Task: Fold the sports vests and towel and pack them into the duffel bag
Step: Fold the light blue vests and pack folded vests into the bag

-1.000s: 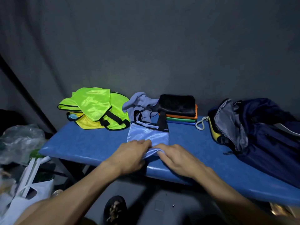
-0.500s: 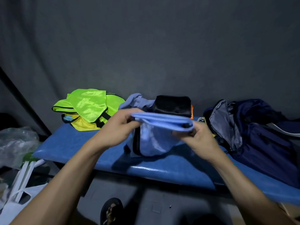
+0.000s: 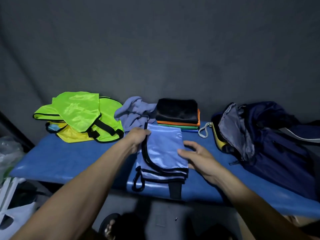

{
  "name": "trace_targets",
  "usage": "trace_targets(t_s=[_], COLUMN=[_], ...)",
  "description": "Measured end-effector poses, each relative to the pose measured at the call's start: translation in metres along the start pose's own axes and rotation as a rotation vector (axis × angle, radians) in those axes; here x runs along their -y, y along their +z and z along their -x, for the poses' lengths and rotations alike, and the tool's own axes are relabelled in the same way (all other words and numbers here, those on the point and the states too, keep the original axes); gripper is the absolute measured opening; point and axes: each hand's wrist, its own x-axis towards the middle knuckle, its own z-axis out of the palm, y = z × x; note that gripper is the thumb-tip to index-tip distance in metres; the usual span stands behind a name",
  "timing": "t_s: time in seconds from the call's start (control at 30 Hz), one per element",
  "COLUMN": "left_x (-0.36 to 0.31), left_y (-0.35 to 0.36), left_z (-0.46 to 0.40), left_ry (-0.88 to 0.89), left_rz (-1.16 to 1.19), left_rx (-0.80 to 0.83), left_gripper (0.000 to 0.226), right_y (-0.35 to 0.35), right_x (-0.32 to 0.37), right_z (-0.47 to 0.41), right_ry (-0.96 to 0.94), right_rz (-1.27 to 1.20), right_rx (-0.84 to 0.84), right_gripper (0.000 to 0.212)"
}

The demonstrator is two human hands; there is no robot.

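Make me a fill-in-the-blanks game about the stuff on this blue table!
1. The left hand pinches the far corner of the light ____ vest.
2. On top of the folded stack lies a ____ cloth.
3. The pile of neon green vests sits at the table's ____ end.
4. The dark blue duffel bag lies with its mouth ____.

Missing words: blue; black; left; open

A folded light-blue vest (image 3: 164, 149) lies on the blue bench (image 3: 69, 158). The left hand (image 3: 137, 137) pinches its far-left corner; the right hand (image 3: 195, 156) rests fingers on its right edge. Behind sit green vests (image 3: 81, 113), a crumpled towel (image 3: 134, 111), a folded stack (image 3: 178, 115) (black on top), and at right the open duffel (image 3: 270, 141).
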Motion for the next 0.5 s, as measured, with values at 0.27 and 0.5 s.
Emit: trace_targets(t_s=[0.27, 0.5], left_x=[0.009, 0.008], left_y=[0.001, 0.001], left_z=[-0.005, 0.006], left_ry=[0.010, -0.025], left_rz=[0.038, 0.123], left_rx=[-0.061, -0.039], left_gripper=[0.010, 0.012], right_y=[-0.004, 0.001], right_x=[-0.012, -0.024], right_z=[0.031, 0.038], right_ry=[-0.215, -0.343], right_rz=[0.147, 0.164], right_rx=[0.247, 0.227], right_gripper=[0.052, 0.034])
